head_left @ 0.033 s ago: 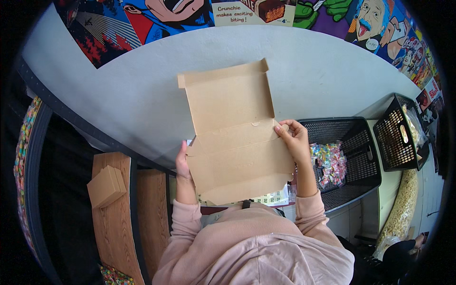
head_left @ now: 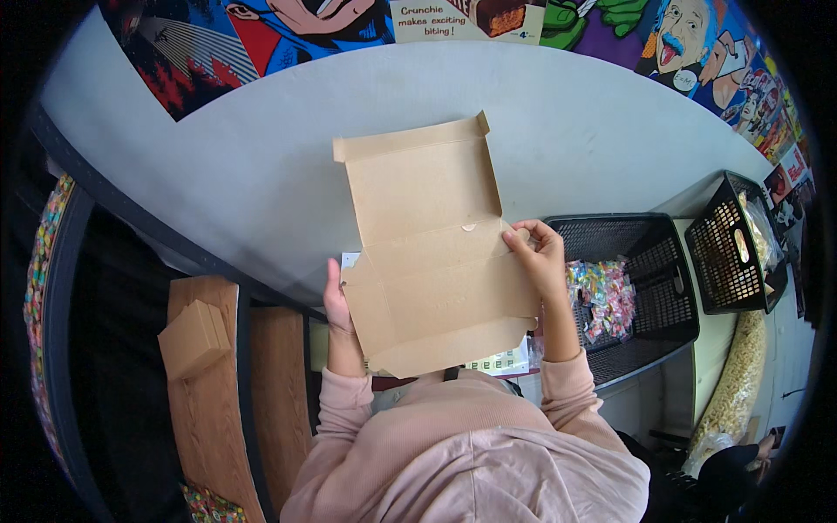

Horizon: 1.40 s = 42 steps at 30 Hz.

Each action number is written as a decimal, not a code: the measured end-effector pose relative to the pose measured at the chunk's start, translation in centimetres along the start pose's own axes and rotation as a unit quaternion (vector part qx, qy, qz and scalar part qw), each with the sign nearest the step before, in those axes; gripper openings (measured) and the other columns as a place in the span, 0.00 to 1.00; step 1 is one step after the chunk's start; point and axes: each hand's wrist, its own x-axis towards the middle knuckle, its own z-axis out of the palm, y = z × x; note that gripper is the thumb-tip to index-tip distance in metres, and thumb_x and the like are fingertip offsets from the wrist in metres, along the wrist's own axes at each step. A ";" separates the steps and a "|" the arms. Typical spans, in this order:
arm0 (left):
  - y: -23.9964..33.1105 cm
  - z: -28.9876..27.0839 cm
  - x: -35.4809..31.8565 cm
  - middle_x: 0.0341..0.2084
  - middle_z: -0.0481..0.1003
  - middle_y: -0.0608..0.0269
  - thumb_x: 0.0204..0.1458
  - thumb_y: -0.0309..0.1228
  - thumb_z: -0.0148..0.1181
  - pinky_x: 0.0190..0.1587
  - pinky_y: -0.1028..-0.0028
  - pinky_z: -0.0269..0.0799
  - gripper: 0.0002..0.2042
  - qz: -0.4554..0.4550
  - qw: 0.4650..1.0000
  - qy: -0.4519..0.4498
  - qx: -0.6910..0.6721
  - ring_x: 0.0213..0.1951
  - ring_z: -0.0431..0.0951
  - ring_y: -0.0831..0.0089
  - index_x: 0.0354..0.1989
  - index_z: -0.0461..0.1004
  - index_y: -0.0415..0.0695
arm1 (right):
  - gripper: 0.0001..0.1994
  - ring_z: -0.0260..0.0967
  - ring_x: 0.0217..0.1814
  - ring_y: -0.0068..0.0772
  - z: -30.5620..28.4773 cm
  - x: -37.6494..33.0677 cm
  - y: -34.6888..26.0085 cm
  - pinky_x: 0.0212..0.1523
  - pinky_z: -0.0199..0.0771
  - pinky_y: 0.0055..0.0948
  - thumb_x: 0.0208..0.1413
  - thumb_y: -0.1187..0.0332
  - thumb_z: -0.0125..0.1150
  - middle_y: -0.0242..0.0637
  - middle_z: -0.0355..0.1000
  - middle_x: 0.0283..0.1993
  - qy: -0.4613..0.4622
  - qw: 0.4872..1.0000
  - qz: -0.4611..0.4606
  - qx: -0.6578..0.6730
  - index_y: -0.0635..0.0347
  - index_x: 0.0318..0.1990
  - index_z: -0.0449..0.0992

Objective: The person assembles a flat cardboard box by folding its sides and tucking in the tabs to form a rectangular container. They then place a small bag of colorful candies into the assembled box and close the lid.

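A flat, unfolded brown cardboard box is held up in front of me, its lid panel tilted up at the far end with small flaps at both corners. My right hand pinches the side flap at the fold on the right between thumb and fingers. On the left edge, my left hand supports the cardboard, thumb pointing up beside it and its fingers hidden behind the sheet. Below the near edge, part of a printed sheet shows.
To the right stands a black plastic basket with colourful wrapped sweets, and beyond it a smaller black basket with bagged goods. On the left, folded brown boxes rest on a wooden shelf. A white wall curves ahead.
The cardboard has shifted very slightly, its lid panel a little to the right and nearer to me, and its left side flap bends up more. Both hands keep their hold.
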 end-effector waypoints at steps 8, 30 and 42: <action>-1.3 0.2 -1.8 0.46 0.67 0.56 0.48 0.33 0.49 0.50 0.69 0.62 0.22 -0.090 0.943 0.107 0.303 0.48 0.67 0.67 0.51 0.60 0.36 | 0.08 0.66 0.23 0.21 0.8 -1.9 -0.6 0.25 0.66 0.22 0.43 0.72 0.60 0.33 0.72 0.25 0.095 0.940 -0.158 -0.288 0.68 0.31 0.74; 0.0 2.3 -2.3 0.48 0.64 0.53 0.46 0.22 0.47 0.51 0.70 0.60 0.24 -0.048 0.917 0.104 0.381 0.50 0.65 0.67 0.55 0.54 0.34 | 0.31 0.65 0.44 0.23 -4.0 0.7 0.0 0.41 0.68 0.23 0.33 0.65 0.71 0.36 0.67 0.46 -0.423 0.881 0.112 0.176 0.67 0.47 0.66; 0.2 2.4 -2.5 0.47 0.65 0.56 0.47 0.23 0.48 0.50 0.73 0.60 0.24 -0.061 0.942 0.083 0.318 0.48 0.65 0.71 0.55 0.55 0.34 | 0.10 0.68 0.26 0.15 -1.4 0.3 1.1 0.27 0.67 0.16 0.35 0.74 0.69 0.31 0.73 0.26 -0.258 0.955 0.110 0.096 0.63 0.27 0.74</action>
